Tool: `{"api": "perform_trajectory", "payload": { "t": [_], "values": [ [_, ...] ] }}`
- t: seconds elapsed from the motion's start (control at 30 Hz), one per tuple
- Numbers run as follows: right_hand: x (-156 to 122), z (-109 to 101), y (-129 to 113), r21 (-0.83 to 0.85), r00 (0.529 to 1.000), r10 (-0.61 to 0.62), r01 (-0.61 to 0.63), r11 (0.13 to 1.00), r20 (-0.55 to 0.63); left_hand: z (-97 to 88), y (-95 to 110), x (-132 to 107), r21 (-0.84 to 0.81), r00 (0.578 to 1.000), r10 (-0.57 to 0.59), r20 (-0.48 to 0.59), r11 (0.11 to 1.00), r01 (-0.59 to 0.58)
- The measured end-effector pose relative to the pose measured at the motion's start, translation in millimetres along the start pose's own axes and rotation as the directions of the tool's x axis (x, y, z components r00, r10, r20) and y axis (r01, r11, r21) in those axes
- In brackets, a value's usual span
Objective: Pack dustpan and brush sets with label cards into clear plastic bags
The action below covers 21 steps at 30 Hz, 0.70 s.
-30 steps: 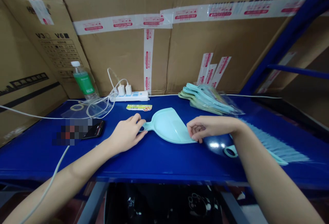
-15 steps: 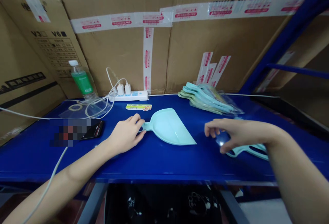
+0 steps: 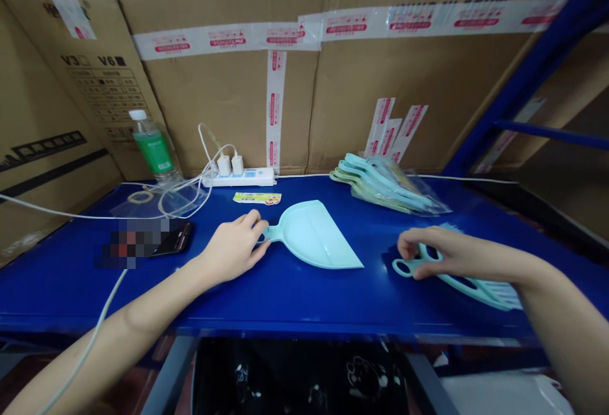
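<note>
On the blue tabletop lies a light-blue dustpan (image 3: 318, 236), its straight edge facing right. The fingers of my left hand (image 3: 236, 243) are closed round the end of its short handle. To the right of the dustpan, my right hand (image 3: 440, 253) pinches the handle of a light-blue brush (image 3: 469, 288) between thumb and fingers. The brush's ring-shaped handle end sticks out left of my fingertips. Its pale bristles show beyond the hand, and my hand and forearm hide part of it.
Bagged light-blue and green handled pieces (image 3: 380, 180) lie at the back. A white power strip (image 3: 242, 177) with plugs and cables stands left of them. A green-labelled bottle (image 3: 153, 148), a black phone-like object (image 3: 176, 239) and a colourful label (image 3: 257, 198) are also here. Cardboard (image 3: 228, 98) walls the back.
My right hand has moved slightly right and closed on the brush handle. The brush has shifted and now shows its ring end and bristles. My left hand and the dustpan have stayed put.
</note>
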State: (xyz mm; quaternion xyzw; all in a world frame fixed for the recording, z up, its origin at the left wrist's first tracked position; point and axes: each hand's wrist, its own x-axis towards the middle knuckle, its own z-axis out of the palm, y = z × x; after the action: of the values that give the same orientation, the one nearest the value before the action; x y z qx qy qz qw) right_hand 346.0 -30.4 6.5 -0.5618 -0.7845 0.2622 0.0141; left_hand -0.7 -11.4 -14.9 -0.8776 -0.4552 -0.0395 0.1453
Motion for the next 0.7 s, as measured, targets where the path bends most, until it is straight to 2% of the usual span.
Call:
{"api": "perform_trajectory", "payload": {
  "t": [0.23, 0.37, 0.6, 0.7],
  "values": [
    [15, 5, -13, -0.009, 0.994, -0.068, 0.068, 0.998, 0.082, 0.2, 0, 0, 0.005, 1.0, -0.004, 0.008, 1.0, 0.004],
    [17, 3, -15, -0.022, 0.992, -0.066, 0.069, 0.997, 0.104, 0.1, 0, 0, 0.008, 1.0, -0.001, 0.009, 1.0, 0.001],
    [29, -2, -34, -0.029, 0.982, -0.186, 0.185, 0.982, -0.027, 1.2, 0, 0, -0.012, 1.0, 0.005, 0.008, 1.0, -0.005],
    [42, -3, -48, -0.052, 0.973, -0.229, 0.227, 0.972, -0.039, 1.1, -1, -1, -0.034, 1.0, -0.001, 0.017, 0.999, 0.002]
  ]
}}
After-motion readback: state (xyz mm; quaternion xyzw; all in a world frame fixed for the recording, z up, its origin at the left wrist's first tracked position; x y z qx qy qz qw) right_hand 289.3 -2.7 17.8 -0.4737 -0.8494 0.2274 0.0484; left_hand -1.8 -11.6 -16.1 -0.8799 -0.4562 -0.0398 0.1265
